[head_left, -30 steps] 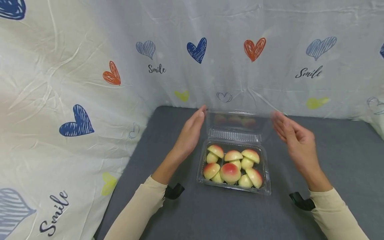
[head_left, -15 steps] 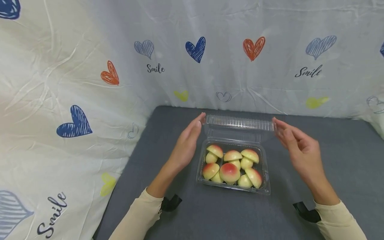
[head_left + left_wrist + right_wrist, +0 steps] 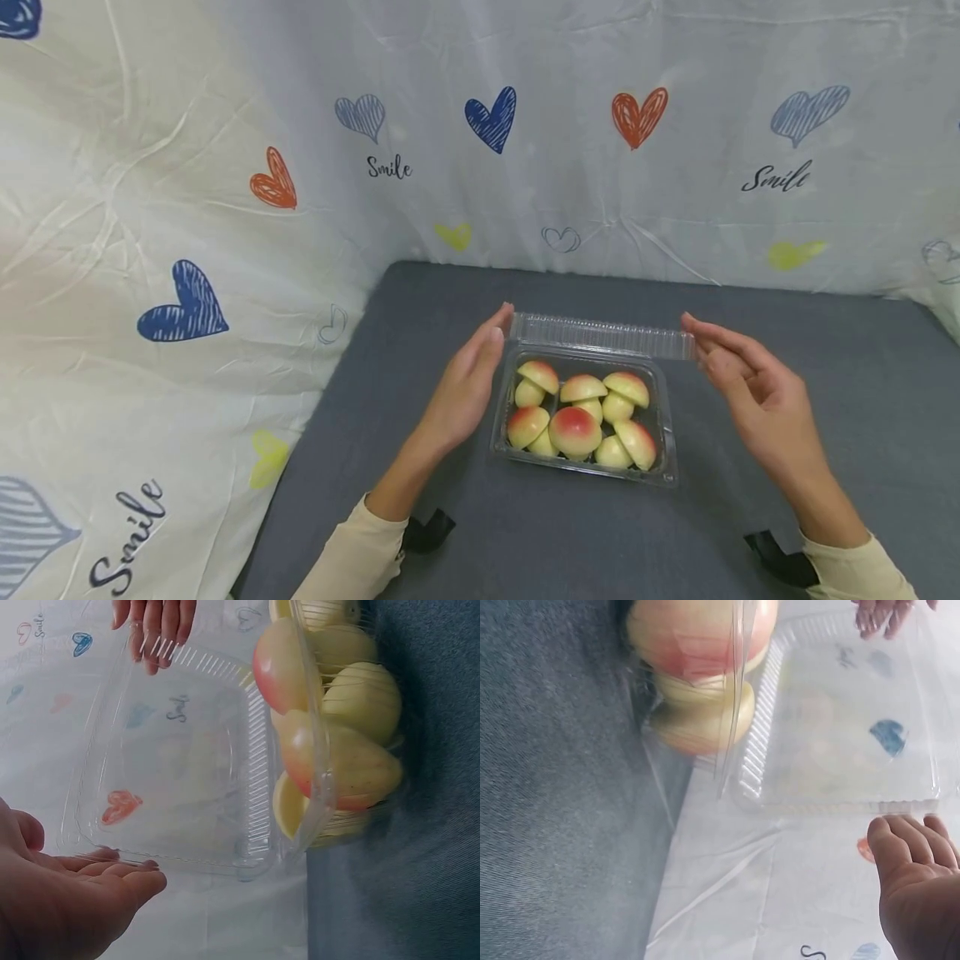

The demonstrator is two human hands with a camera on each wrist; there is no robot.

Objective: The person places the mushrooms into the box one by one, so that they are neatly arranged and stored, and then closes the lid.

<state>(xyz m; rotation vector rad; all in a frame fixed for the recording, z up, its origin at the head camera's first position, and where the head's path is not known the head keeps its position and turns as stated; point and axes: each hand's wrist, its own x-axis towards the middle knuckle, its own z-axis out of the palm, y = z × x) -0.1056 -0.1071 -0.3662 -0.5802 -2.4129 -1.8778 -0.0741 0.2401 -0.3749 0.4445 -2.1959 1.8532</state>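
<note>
A clear plastic clamshell box (image 3: 504, 454) sits on the grey cloth, holding several mushroom-shaped pieces (image 3: 576, 432) with red-and-yellow caps and pale stems. Its hinged lid (image 3: 600, 335) stands raised at the far side, its ribbed wall facing up in the head view. My left hand (image 3: 463, 387) is at the lid's left end, straight fingers against the side edge. At the opposite end my right hand (image 3: 768, 408) touches the lid with extended fingertips, thumb held apart. In the left wrist view the fingers (image 3: 139, 885) lie along the lid's edge, while the right wrist view shows fingertips (image 3: 881, 825) right at the lid's corner.
Grey cloth (image 3: 600, 550) covers the table around the box. Behind it and to the left hangs a white curtain (image 3: 555, 50) printed with hearts and "Smile". Black bands (image 3: 429, 531) with stubby mounts are on both wrists.
Both hands have come toward me and down, bringing the lid's free edge forward; its ribbed wall now shows from above. The box and the pieces in it stay in place.
</note>
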